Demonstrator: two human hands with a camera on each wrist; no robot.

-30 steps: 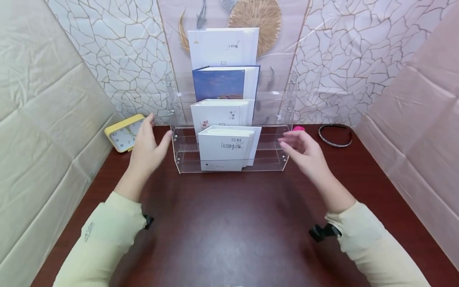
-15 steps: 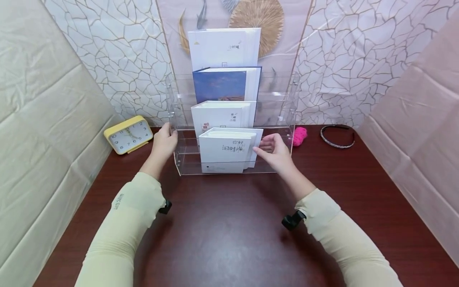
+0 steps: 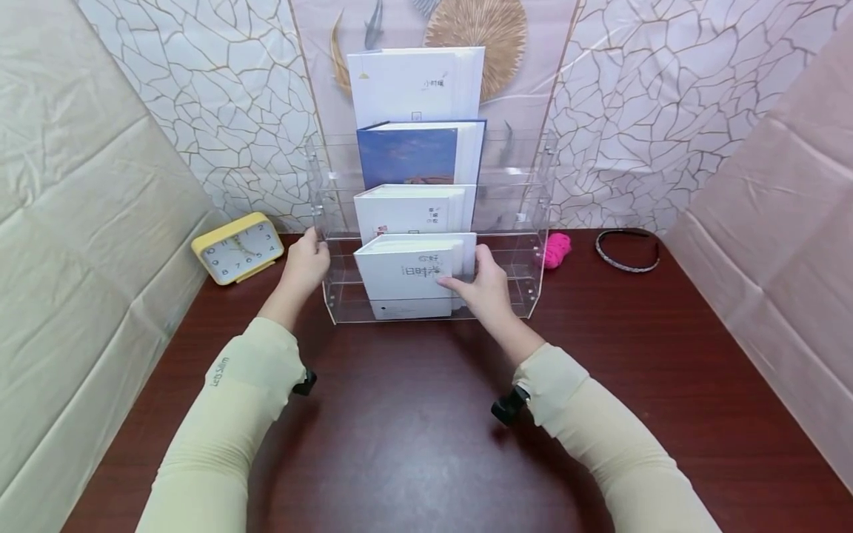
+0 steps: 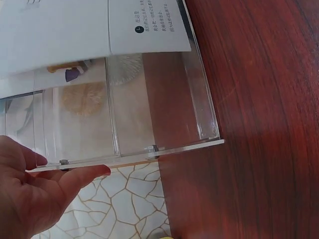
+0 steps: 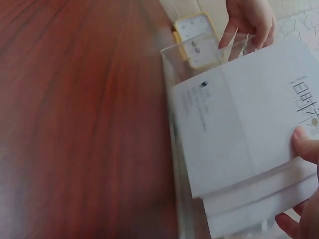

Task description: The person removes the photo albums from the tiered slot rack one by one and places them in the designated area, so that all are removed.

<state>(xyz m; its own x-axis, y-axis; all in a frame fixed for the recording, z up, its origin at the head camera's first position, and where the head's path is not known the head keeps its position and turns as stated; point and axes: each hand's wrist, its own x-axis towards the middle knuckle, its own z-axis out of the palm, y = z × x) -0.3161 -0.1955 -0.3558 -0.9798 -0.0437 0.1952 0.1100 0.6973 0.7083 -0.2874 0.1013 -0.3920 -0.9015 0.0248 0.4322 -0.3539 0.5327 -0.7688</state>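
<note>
A clear acrylic tiered rack (image 3: 346,296) stands on the dark red table, with books on its tiers. My left hand (image 3: 308,263) grips the rack's left side panel; in the left wrist view the thumb and fingers (image 4: 84,179) lie on either side of that panel's edge. At the lowest tier, my right hand (image 3: 486,289) holds the front white book (image 3: 400,277) by its right side. The thumb (image 5: 304,142) presses on the cover and the fingers reach behind. Above it stand another white book (image 3: 400,211), a blue-covered book (image 3: 406,155) and a tall white book (image 3: 393,89).
A yellow alarm clock (image 3: 241,250) sits left of the rack, close to my left hand. On the right lie a pink bundle (image 3: 556,250) and a dark headband (image 3: 623,259). Patterned cloth walls (image 3: 640,133) enclose the table's back and sides.
Both hands have come inward: the left took hold of the rack's side, the right closed on the front book. That book has shifted slightly left at its top.
</note>
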